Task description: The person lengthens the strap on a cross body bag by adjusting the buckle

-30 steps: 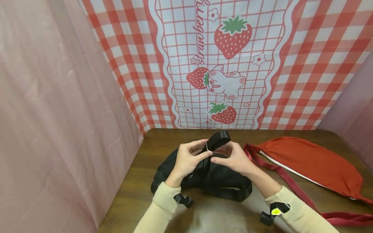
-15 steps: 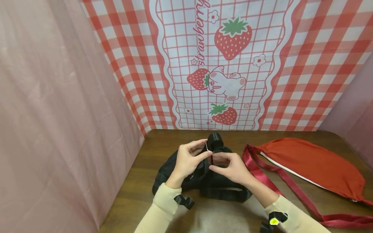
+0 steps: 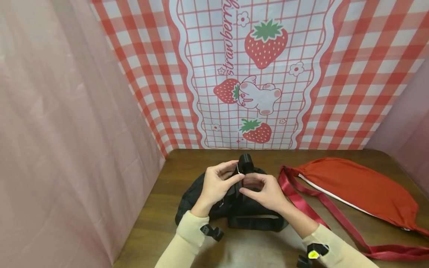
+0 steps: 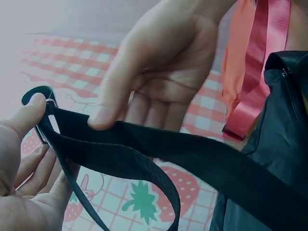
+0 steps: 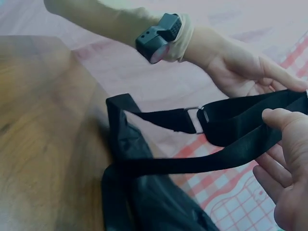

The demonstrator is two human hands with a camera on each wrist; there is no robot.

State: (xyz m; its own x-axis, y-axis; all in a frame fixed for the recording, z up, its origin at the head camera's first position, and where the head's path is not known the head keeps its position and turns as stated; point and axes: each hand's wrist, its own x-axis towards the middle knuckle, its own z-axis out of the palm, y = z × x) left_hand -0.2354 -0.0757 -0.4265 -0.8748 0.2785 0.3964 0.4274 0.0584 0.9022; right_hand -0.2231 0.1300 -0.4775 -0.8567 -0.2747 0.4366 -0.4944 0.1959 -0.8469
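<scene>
A black bag (image 3: 189,199) lies on the table beneath both hands, and its webbing strap (image 4: 192,149) is raised off it. My left hand (image 3: 214,184) pinches a metal strap slider (image 4: 51,103) between thumb and fingers. Just to its right, my right hand (image 3: 268,191) pinches the strap with the thumb on top and fingers below. A small loop of strap (image 3: 246,163) stands up above the fingertips. In the right wrist view, a metal ring (image 5: 195,120) joins a strap section nearer the bag. Part of the bag is hidden behind the hands.
To the right lies a red bag (image 3: 358,190) with a white zip and a shiny dark-red strap (image 3: 345,219). The wooden table (image 3: 161,190) meets a strawberry-print checked cloth (image 3: 258,100) behind. A pink curtain (image 3: 67,130) hangs on the left.
The strap loop above the hands has become smaller and shifted left. My right hand has moved slightly down and left along the strap. The left hand has stayed nearly in place.
</scene>
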